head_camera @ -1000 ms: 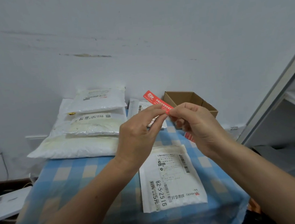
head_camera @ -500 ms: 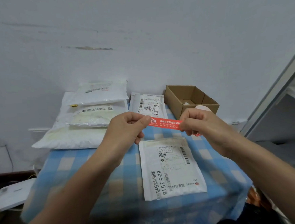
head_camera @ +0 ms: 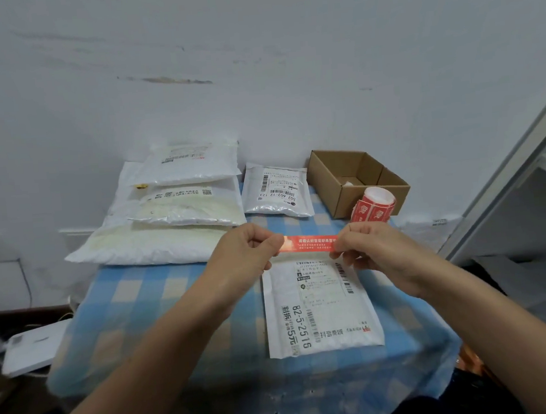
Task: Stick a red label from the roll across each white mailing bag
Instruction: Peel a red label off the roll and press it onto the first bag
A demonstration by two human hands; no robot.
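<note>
One red label [head_camera: 310,243] is off the roll and stretched level between both hands. The left hand [head_camera: 247,253] pinches its left end between thumb and forefinger. The right hand [head_camera: 378,255] pinches the right end the same way, its other fingers curled under. The label hangs over the far edge of the nearest white mailing bag [head_camera: 322,307]. It does not look pressed down, though I cannot tell whether it touches.

- Nearest bag: flat on the tabletop [head_camera: 148,298], which has a blue-check cloth. Its shipping slip faces up and there is no red on it.
- Second bag [head_camera: 277,190]: further back, between the pile and the cardboard box [head_camera: 328,183]. No red strip shows on it.
- Pile of bags [head_camera: 186,207]: far left, at least three deep. The faces on show carry no red; the lower ones are mostly covered, so I cannot say.
- Roll of labels [head_camera: 376,207]: stands at the near corner of the box, close against it, and looks well stocked.

Progress, as I judge it: early. No bag shows a finished label. The first strip is peeled and lined up but not yet stuck. What is left is to lay this strip across the near bag and smooth it down. Then a fresh label has to be peeled for the second bag and for each one in the pile, which will have to be taken apart to reach the lower faces.
</note>
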